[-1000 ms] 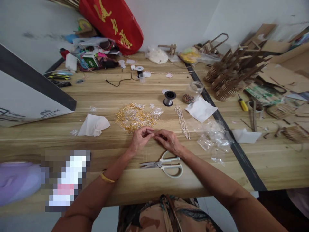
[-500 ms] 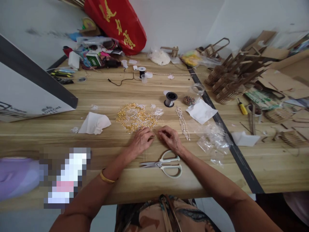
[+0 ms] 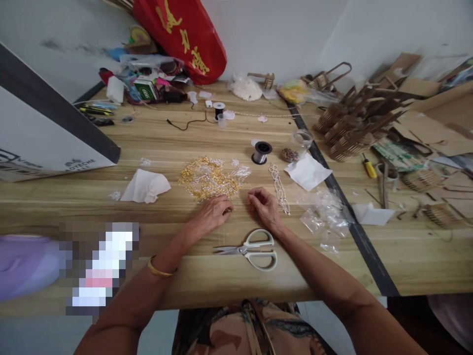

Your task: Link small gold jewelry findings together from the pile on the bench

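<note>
Head view: noted left hand point(image 3: 214, 209) and right hand point(image 3: 266, 207) apart, fingers closed, apparently on a thin strand point(image 3: 242, 210) spanning the gap, just on the near side of a gold-and-clear bead pile point(image 3: 210, 180). Judged mid-work, with many strung pieces seemingly finished in the pile and the one in hand incomplete. Cannot tell how much remains. Found scissors point(image 3: 243, 250) untouched on the table point(image 3: 221, 138). Compared with one second ago: found hands separated from near-touching fingertips, scissors undisturbed.

Left hand point(image 3: 213, 213) and right hand point(image 3: 266, 208) seemingly pinch.
</note>
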The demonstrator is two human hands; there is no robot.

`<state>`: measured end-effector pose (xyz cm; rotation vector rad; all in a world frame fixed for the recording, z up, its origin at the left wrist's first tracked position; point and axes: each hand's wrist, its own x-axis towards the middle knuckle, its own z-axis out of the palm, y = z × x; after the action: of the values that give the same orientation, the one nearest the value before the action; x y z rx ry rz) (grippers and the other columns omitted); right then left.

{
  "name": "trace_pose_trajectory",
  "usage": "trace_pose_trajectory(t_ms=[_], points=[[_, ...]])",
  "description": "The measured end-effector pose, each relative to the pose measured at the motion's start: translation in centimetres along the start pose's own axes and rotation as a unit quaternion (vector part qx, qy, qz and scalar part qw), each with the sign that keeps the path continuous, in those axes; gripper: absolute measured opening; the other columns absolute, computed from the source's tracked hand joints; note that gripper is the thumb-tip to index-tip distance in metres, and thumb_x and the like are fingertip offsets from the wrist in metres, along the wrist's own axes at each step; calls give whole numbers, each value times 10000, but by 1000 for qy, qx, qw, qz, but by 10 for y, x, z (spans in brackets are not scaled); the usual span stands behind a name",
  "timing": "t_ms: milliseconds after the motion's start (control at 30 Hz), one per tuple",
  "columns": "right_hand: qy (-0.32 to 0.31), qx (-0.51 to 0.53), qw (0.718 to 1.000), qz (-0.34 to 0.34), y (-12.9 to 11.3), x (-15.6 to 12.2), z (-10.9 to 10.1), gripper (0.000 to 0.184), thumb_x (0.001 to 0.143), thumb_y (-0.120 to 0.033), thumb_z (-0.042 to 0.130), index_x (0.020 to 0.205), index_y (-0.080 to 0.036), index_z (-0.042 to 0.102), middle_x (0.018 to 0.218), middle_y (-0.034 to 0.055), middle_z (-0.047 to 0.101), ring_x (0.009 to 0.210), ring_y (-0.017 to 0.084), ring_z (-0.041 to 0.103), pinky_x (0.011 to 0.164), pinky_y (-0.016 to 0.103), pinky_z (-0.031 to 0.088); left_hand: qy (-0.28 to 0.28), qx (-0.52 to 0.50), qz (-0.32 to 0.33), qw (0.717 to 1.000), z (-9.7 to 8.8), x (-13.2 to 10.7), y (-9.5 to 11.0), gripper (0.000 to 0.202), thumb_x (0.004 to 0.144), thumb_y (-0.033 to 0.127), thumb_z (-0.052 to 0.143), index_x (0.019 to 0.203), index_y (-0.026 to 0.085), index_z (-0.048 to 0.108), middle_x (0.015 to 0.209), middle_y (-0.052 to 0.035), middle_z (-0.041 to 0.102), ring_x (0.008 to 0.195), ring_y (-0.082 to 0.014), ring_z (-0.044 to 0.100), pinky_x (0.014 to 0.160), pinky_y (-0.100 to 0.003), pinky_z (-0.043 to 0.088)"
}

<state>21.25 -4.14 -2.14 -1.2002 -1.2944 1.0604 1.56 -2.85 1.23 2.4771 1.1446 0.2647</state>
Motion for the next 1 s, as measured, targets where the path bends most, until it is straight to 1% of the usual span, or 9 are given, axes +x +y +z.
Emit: trace_pose_trajectory(t_ms=[167, 300, 467, 600, 733, 867, 900, 1000], points=[[28, -14, 999, -13, 3, 4, -2, 204, 794, -374, 593, 842, -176, 580, 652, -11, 539, 540, 107, 482, 464, 217, 414, -6, -18, 8, 1000, -1, -1, -4, 146, 810, 116, 534, 836, 161, 671, 853, -50, 627, 823, -169, 581, 777, -275, 438], [34, -30, 999, -23, 4, 5, -3, 193, 807, -363, 581, 847, -174, 580, 673, -5, 542, 542, 104, 478, 478, 222, 412, -16, -28, 11, 999, 0, -1, -8, 132, 794, 120, 552, 820, 157, 676, 832, -49, 635, 806, -170, 583, 760, -270, 435], [9, -61, 998, -35, 2, 2, -4, 174, 821, -345, 568, 847, -173, 584, 700, 7, 558, 605, 121, 515, 521, 226, 427, -27, -43, 22, 998, 0, -1, -14, 131, 807, 150, 545, 810, 165, 675, 831, -42, 644, 800, -160, 582, 764, -265, 429], [-8, -91, 995, -46, -1, -1, -4, 164, 832, -326, 550, 853, -168, 587, 727, 17, 574, 649, 127, 538, 540, 220, 433, -32, -41, 18, 998, -4, -3, -12, 127, 807, 163, 547, 813, 163, 674, 839, -45, 653, 795, -161, 588, 753, -265, 425], [-23, -113, 992, -56, -1, -2, -4, 166, 833, -326, 540, 835, -166, 586, 734, 20, 584, 647, 127, 543, 536, 218, 430, -34, -31, 14, 999, -5, -4, -9, 140, 819, 182, 535, 810, 162, 672, 830, -46, 652, 798, -164, 590, 746, -265, 421], [-24, -140, 987, -70, 0, -4, -3, 172, 827, -327, 540, 837, -165, 598, 748, 23, 593, 656, 131, 546, 556, 227, 436, -34, -11, 23, 999, -3, -6, -9, 125, 816, 172, 529, 812, 161, 654, 837, -44, 646, 835, -173, 582, 752, -267, 414], [-27, -147, 986, -70, 0, -4, -3, 170, 826, -323, 543, 841, -165, 601, 751, 23, 593, 662, 132, 546, 566, 230, 439, -34, -4, 21, 999, -2, -6, -10, 115, 810, 170, 535, 799, 161, 649, 817, -41, 644, 822, -175, 581, 744, -270, 413], [-33, -143, 988, -56, 0, -5, -4, 173, 815, -332, 556, 822, -164, 596, 712, 13, 572, 619, 122, 525, 527, 220, 424, -37, 9, 25, 999, -2, -8, -10, 108, 806, 165, 533, 783, 161, 639, 799, -39, 640, 803, -175, 579, 728, -273, 407]])
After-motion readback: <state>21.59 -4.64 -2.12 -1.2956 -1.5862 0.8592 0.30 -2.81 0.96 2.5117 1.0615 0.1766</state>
